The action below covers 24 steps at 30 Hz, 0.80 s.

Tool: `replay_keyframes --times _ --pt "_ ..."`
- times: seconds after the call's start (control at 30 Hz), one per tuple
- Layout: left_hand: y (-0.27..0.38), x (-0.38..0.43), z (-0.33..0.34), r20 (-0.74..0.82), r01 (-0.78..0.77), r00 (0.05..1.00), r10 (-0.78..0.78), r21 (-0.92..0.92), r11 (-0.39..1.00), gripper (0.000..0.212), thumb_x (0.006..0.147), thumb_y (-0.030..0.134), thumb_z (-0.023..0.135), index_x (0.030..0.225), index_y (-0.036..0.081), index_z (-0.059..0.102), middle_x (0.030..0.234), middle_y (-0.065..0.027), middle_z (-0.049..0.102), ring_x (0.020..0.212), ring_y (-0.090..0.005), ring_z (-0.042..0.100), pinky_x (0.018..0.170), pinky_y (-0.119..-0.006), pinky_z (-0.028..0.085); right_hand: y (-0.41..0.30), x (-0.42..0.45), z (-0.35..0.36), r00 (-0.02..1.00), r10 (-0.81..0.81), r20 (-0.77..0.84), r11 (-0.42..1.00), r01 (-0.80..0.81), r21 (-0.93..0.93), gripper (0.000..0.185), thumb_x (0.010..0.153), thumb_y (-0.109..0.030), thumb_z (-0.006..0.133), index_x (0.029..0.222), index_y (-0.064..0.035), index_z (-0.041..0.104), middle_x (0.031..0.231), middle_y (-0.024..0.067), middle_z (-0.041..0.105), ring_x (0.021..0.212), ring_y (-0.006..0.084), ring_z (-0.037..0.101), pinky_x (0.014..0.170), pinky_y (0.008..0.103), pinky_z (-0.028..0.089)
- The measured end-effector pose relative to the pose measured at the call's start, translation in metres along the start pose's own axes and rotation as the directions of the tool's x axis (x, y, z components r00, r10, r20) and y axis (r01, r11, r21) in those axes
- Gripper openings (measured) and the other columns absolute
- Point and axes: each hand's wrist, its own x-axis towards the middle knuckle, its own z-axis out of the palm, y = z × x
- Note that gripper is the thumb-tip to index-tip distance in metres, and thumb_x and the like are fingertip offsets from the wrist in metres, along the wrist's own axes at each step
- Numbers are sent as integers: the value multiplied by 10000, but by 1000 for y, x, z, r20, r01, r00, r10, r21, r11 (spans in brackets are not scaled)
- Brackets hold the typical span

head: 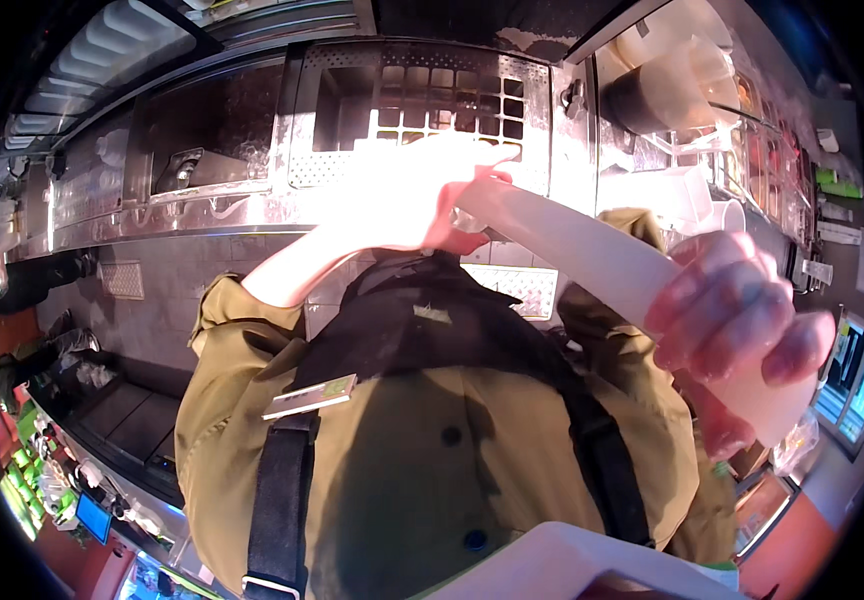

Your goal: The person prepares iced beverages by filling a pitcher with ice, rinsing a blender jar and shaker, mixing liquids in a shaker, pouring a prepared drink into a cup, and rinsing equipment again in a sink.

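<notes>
My right hand (736, 322) is wrapped around the near end of a long, pale, smooth cylinder (582, 240), which slants up and to the left. At the cylinder's other end is my left hand (417, 199), its fingers curled about that end. Strong light washes out most of this hand, so its grip is unclear. Something small and clear (468, 220) shows between its fingers; I cannot tell what it is. Both hands are in front of the black apron (432, 322), over the near edge of a steel counter (237, 210).
A perforated steel panel with a grid (447, 105) is set into the counter, beside a recessed basin (207, 127). Plastic pitchers (691, 90) and clear containers (679, 195) stand to the right. At far left is a person's dark clothing (27, 289). Metal plates (514, 289) lie on the floor.
</notes>
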Motion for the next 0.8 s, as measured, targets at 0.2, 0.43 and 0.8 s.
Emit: replay_keyframes --times 0.2,0.43,0.8 --pt "10 8 -3 132 71 989 -72 15 997 539 669 206 663 1173 97 505 1068 -125 570 951 -240 554 806 -317 445 -1 -12 1 992 85 -92 996 -82 32 135 730 -120 574 819 -38 513 717 50 504 726 156 508 630 259 405" --pt "11 -5 0 71 83 994 -81 -24 996 597 645 167 697 1189 68 472 1103 -105 548 981 -233 538 820 -329 443 -55 6 32 977 215 -14 977 -215 0 92 744 -91 570 806 -25 556 725 32 534 763 119 541 705 231 426" --pt "10 1 -5 118 180 980 -161 -166 970 565 627 245 720 1112 50 504 1037 -125 560 864 -245 569 752 -316 456 -48 11 42 963 87 -256 994 -69 82 193 662 -21 620 843 -17 552 685 51 535 713 171 545 680 305 440"
